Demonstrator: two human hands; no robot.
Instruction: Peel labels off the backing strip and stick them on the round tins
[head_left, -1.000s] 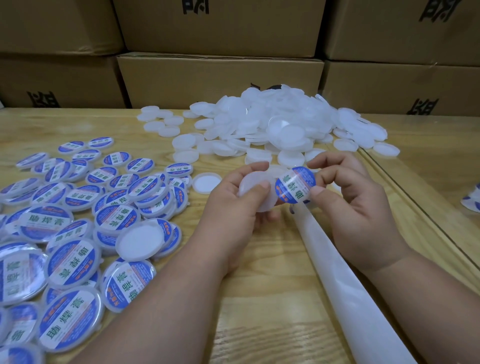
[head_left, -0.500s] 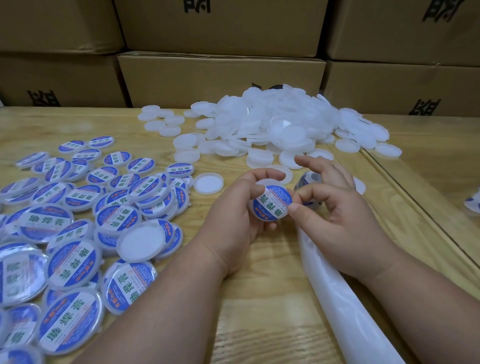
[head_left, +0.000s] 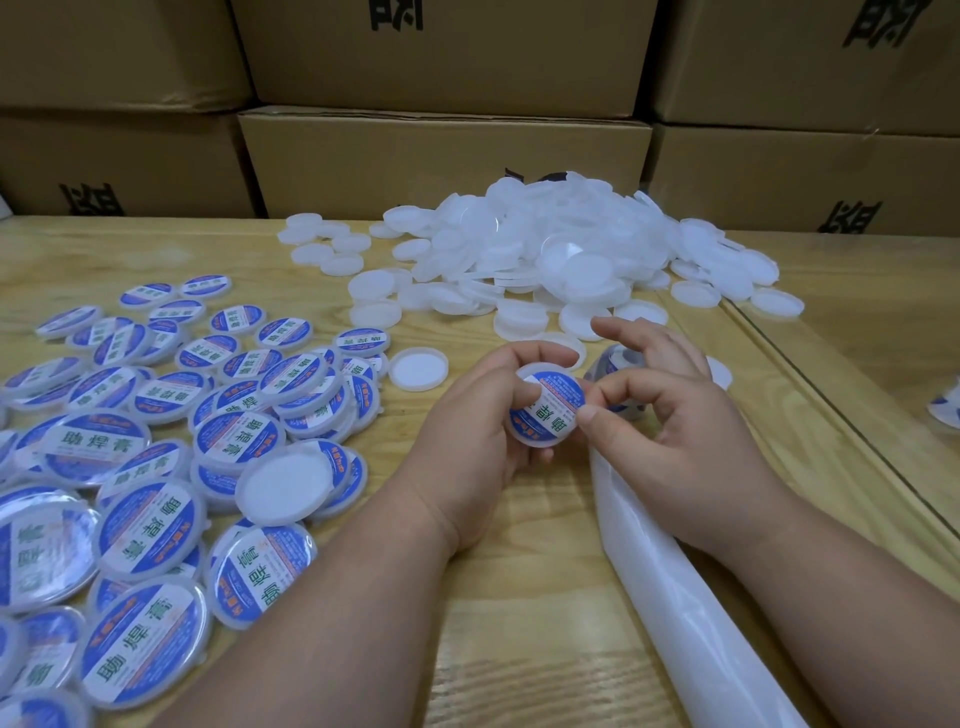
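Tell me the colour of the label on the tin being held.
Blue with a white centre band and green characters, seen in the head view.

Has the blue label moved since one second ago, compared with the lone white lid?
Yes. The blue label shifted left, toward the lone white lid, and now lies flat on the tin in the left hand.

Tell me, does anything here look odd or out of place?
Mostly no. Among the labelled tins on the left, one plain white tin lies on top without a label. The left hand holds a tin whose label sits on it, roughly centred.
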